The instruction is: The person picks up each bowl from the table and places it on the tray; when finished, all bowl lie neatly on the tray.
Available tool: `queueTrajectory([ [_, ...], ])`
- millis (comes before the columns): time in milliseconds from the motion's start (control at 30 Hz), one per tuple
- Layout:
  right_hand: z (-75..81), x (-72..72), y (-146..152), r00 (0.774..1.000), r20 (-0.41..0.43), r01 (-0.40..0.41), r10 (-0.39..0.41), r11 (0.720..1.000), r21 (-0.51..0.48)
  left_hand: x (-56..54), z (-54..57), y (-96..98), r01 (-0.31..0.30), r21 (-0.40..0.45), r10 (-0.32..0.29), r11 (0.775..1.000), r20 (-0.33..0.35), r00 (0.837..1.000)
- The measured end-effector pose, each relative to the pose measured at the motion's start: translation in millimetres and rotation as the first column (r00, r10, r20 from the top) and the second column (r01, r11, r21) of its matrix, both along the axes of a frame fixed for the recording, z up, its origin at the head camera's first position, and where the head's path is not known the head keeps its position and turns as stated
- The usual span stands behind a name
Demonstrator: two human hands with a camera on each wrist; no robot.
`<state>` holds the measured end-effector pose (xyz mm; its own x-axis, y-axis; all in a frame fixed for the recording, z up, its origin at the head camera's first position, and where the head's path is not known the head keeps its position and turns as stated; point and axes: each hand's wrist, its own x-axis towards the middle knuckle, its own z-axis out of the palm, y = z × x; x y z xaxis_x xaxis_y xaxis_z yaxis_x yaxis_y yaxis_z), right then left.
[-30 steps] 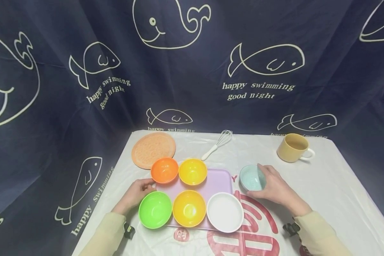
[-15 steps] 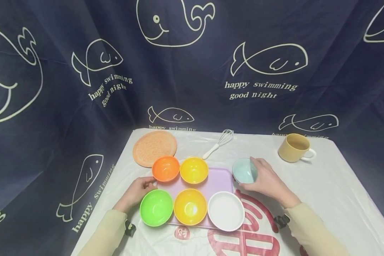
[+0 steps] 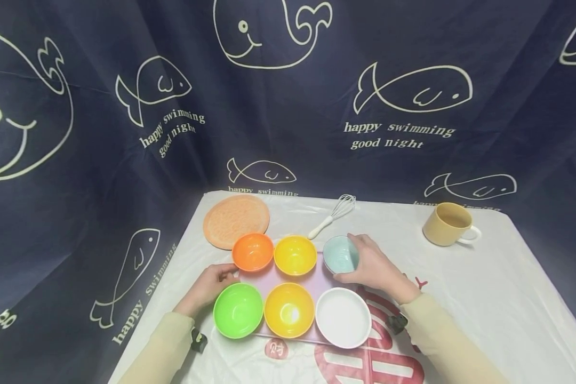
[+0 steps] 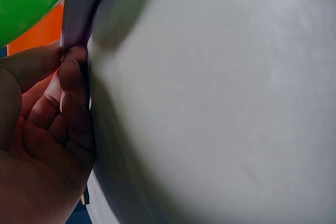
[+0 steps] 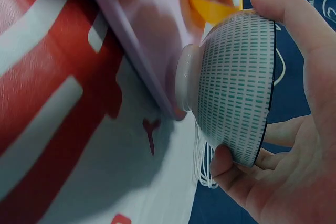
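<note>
My right hand (image 3: 376, 266) grips a small light blue bowl (image 3: 340, 256) by its rim, over the back right corner of the lilac tray (image 3: 279, 279). In the right wrist view the patterned bowl (image 5: 236, 77) has its foot ring close to the tray; I cannot tell whether they touch. At the tray's left edge, my left hand (image 3: 205, 288) pinches the rim between thumb and fingers, as the left wrist view shows. On the tray stand an orange bowl (image 3: 253, 253), two yellow bowls (image 3: 295, 257), a green bowl (image 3: 238, 312) and a white bowl (image 3: 343, 318).
An orange round board (image 3: 235, 218) lies behind the tray at the left. Behind it to the right is a white-handled whisk (image 3: 333, 216). A yellow mug (image 3: 446, 224) with a white handle stands at the back right. Dark fabric (image 3: 317, 133) hangs behind the table.
The right hand has carried the light blue bowl leftward from the tablecloth to over the tray's back right corner. My left hand stays at the tray edge.
</note>
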<state>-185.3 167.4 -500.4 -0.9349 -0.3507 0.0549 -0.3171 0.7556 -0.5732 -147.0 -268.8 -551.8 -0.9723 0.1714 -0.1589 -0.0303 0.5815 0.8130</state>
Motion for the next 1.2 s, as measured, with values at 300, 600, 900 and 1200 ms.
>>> queueTrajectory([
  [300, -9.9, 3.9, -5, 0.999, -0.026, -0.026, 0.027, 0.999, 0.020, -0.4, 0.8, 4.4, 0.004, -0.021, -0.004, 1.000, -0.004, 1.000],
  [600, -8.0, 6.2, -5, 1.000, 0.000, -0.009, 0.009, 0.999, 0.051, -2.6, -0.5, 4.5, -0.003, 0.001, 0.003, 1.000, 0.002, 1.000],
  [900, -6.0, 6.9, -6, 1.000, -0.006, -0.018, 0.018, 0.998, 0.059, -9.0, 4.2, -2.2, 0.015, -0.055, -0.015, 0.998, 0.011, 1.000],
  [1200, 3.1, 23.3, 28, 0.989, -0.148, 0.036, -0.019, 0.994, 0.108, -4.5, 8.6, -18.9, 0.037, -0.224, -0.079, 0.974, -0.183, 0.980],
])
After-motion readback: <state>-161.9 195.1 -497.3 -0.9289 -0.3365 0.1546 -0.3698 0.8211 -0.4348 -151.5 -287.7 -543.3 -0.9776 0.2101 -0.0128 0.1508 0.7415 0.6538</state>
